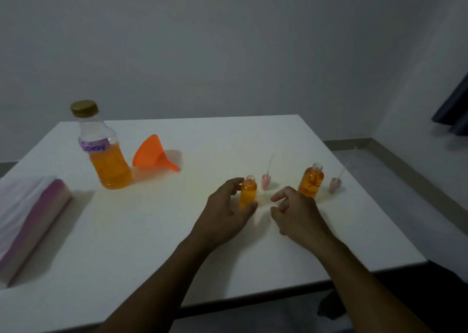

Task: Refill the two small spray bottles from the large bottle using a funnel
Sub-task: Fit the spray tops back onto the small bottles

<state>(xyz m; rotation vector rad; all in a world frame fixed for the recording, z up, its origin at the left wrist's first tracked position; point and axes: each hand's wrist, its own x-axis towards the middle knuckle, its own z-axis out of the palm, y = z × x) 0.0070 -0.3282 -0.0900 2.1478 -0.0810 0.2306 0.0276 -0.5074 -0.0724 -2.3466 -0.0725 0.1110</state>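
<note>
1. Left hand (228,206) grips one small bottle (248,192); right hand (295,210) hovers beside it, loosely curled, holding nothing.
2. Both small bottles look full and uncapped — likely capping next: right hand fetches the spray top (266,180) just beyond.
3. Second bottle (311,182) stands behind the right hand; funnel (152,155) and capped big bottle (103,150) sit far left.

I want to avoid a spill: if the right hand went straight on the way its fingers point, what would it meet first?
Probably the small bottle the left hand holds; depth is uncertain.

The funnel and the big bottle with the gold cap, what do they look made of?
The funnel looks like smooth orange plastic, evenly coloured and slightly glossy. The big bottle seems clear plastic: the orange liquid shows through its ribbed wall. Its cap could be metal or gold-coloured plastic.
</note>
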